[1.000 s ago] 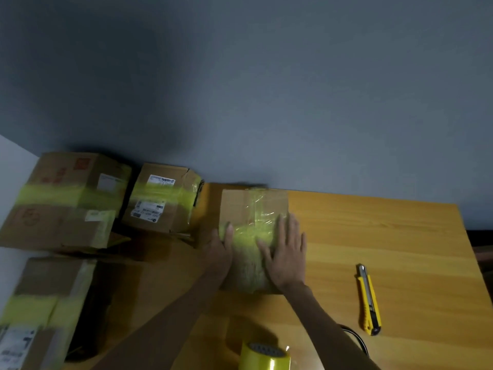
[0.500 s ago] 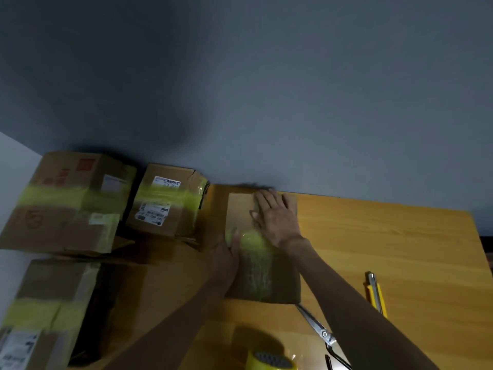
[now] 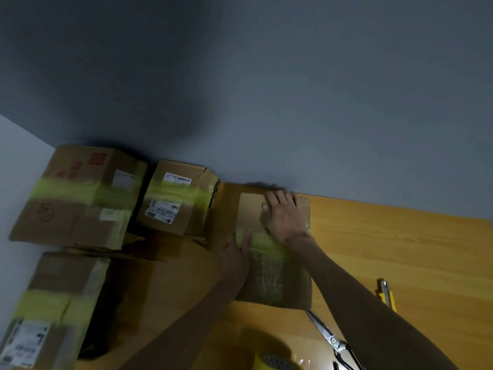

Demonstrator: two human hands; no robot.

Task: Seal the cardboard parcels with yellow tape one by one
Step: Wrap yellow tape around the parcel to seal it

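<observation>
Head view has the cardboard parcel [image 3: 274, 279] lying flat against the far edge of the table [image 3: 400, 252], nearer the left end than the right, with its long side running toward the person. A band of yellow tape [image 3: 266, 243] already crosses its middle from side to side. The right hand [image 3: 285, 217] lies on the far half of the top with its fingers straight and spread, pressing down and gripping nothing. The left hand [image 3: 234, 260] is laid against the parcel's left side with its thumb straight over the top edge by the band, also unclenched as far as the dim light shows. I judge this to be the rubbing-down of a strip that is already laid, so this parcel is close to sealed. It is a low brown box, its top wrinkled and shiny with clear film that shows pale streaks on the near half. Beyond it at the left end, three more parcels each carry a yellow band and look finished: a small labelled parcel [image 3: 178, 201] just beside it, a large parcel [image 3: 80, 198] in the far left corner, and a third parcel [image 3: 53, 305] toward the near left. No untaped parcel shows, so little seems left. The tape roll [image 3: 274, 363] sits at the near edge, with scissors [image 3: 330, 336] to its right and a yellow utility knife [image 3: 386, 295] further right.
</observation>
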